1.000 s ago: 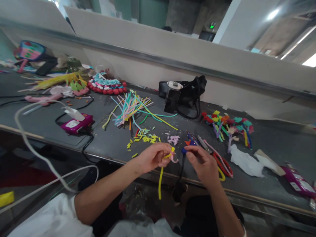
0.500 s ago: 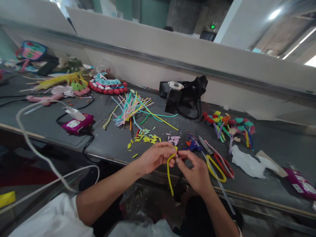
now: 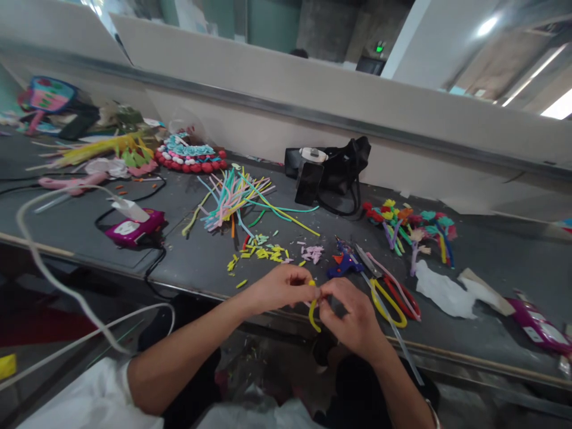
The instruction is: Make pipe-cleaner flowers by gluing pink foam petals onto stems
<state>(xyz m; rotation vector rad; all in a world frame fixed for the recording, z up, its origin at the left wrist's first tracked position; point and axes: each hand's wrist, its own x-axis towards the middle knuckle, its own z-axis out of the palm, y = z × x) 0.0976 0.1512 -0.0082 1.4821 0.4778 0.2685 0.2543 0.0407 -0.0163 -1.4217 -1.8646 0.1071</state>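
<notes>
My left hand (image 3: 286,287) and my right hand (image 3: 351,313) meet fingertip to fingertip over the table's front edge. Between them they pinch a yellow pipe cleaner (image 3: 313,319), its free end curving down below the fingers. A bit of pink shows by the left fingers; what it is I cannot make out. Just beyond the hands lie short yellow cut pieces (image 3: 268,253) and lilac cut pieces (image 3: 311,254). Close to my right hand are a blue hot glue gun (image 3: 344,262) with a clear glue stick, and scissors (image 3: 386,292) with red and yellow handles.
Farther back lie a pile of long pipe cleaners (image 3: 235,199), a black bag (image 3: 344,164) and a phone (image 3: 309,182). Finished-looking pipe-cleaner flowers (image 3: 402,226) and white paper (image 3: 442,292) are on the right. A purple power strip (image 3: 134,227) with a white cable sits at left.
The yellow pipe cleaner's hanging end has become shorter and more curved. Both hands have turned slightly and closed in around it, and my left hand has dropped a little.
</notes>
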